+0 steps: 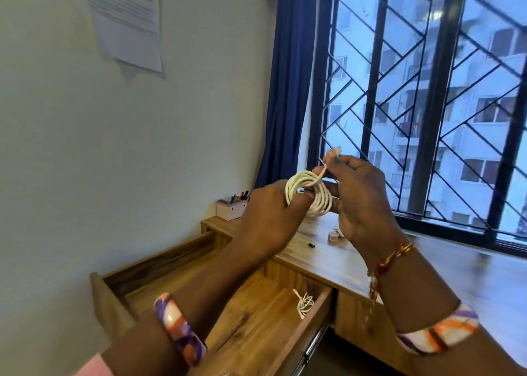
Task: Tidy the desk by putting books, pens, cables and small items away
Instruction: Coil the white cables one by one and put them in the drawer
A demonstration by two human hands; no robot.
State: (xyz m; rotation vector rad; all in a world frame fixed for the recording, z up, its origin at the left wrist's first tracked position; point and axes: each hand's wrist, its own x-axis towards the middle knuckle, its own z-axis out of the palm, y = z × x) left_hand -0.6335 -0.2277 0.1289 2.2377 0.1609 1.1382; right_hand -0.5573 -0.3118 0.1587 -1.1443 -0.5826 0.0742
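A coiled white cable (309,193) is held up at chest height above the wooden desk (328,250). My left hand (268,213) grips the coil from the left side. My right hand (362,193) pinches the cable's loose end and its plug (336,151) between thumb and fingers above the coil. Below, a wooden drawer (228,313) stands pulled out, and a second small white cable (304,304) lies bundled in its right corner.
A white pen holder (231,208) with pens stands at the desk's far left corner by the wall. A small round tape roll (333,236) and a tiny black item (311,244) lie on the desktop. A barred window and blue curtain (288,90) are behind.
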